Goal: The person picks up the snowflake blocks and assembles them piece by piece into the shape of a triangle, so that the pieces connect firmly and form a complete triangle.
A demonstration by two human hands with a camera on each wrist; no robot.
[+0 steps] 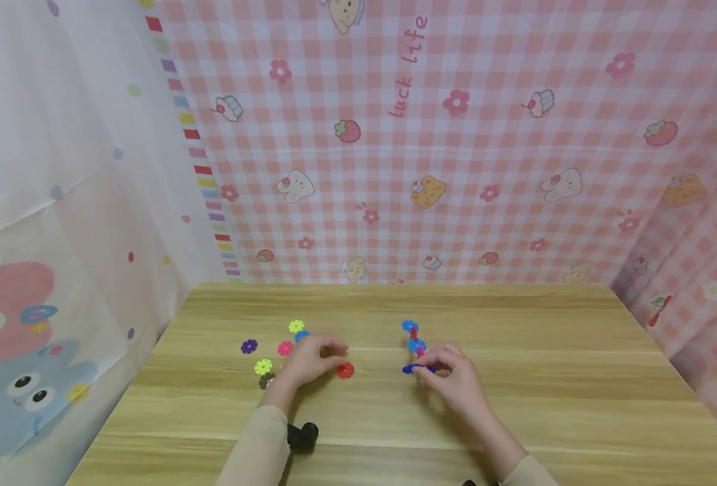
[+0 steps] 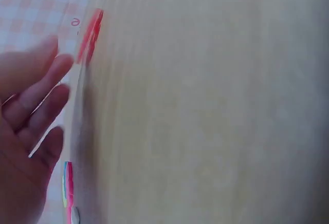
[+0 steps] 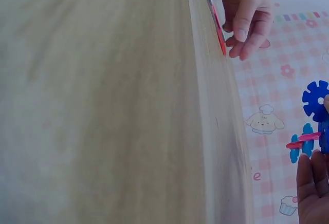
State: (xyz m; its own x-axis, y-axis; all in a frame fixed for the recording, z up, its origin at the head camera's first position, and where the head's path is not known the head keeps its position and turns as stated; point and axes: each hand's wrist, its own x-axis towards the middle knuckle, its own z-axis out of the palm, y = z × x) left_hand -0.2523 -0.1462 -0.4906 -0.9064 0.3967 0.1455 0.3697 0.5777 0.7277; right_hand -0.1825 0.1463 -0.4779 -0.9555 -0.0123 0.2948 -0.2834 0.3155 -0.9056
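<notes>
Blue disc [image 1: 408, 369] at the chain's [image 1: 416, 346] near end pinched in our right hand [image 1: 458, 378], we hold our relaxed left hand [image 1: 311, 363] beside a red disc [image 1: 346, 370], best lifted by its rim.

A cloth-screened corner is shown – whether of a home or a studio cannot be told – where a wood-grain table [image 1: 553, 371] is backed by pink checked cloth [image 1: 383, 162] and flanked by white cartoon-printed cloth [image 1: 85, 202].
</notes>
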